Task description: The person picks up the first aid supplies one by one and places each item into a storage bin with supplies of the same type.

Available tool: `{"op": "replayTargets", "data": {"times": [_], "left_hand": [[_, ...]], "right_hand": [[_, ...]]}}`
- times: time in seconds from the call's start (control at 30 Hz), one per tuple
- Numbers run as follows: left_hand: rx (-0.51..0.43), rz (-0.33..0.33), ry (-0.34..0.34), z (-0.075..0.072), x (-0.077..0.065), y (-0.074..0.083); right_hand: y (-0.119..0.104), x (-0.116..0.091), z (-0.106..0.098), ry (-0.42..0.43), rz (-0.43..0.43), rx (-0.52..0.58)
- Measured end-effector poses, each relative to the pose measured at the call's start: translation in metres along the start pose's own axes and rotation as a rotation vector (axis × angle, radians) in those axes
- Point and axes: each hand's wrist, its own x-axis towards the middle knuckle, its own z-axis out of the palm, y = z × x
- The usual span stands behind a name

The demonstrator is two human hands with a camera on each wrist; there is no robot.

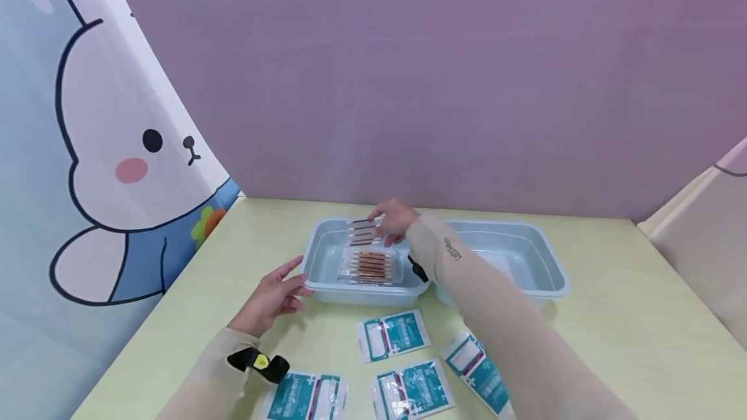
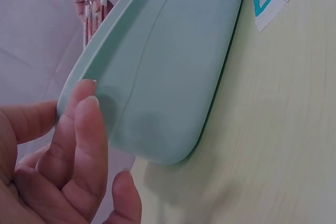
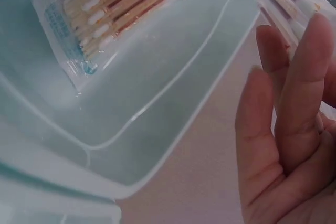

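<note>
My right hand (image 1: pixel 395 220) pinches a clear pack of iodine swabs (image 1: pixel 362 232) above the left light-blue plastic basin (image 1: pixel 327 295). In the right wrist view, brown sticks with white tips (image 3: pixel 286 3) show between its fingers. A second pack of iodine swabs (image 1: pixel 371 268) lies inside that basin, and its clear wrapper with blue print shows in the right wrist view. My left hand (image 1: pixel 271 297) grips the basin's left rim (image 2: pixel 68 85), with thumb and fingers on either side of it.
To the right stands another light-blue basin (image 1: pixel 551 271), partly hidden behind my right forearm. Several teal-and-white packets (image 1: pixel 393 334) lie on the pale yellow table (image 1: pixel 607 342) in front of the basins. A purple backdrop (image 1: pixel 443 83) rises behind the table.
</note>
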Motion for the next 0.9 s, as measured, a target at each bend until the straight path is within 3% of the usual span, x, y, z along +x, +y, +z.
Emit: {"op": "replayTargets", "data": {"times": [0.27, 0.9], "left_hand": [[0.002, 0.002, -0.001, 0.002, 0.003, 0.000], [-0.018, 0.011, -0.011, 0.004, 0.004, -0.003]], "right_hand": [[0.005, 0.009, 0.006, -0.012, 0.025, 0.053], [0.013, 0.016, 0.018, -0.085, 0.054, 0.028]]}}
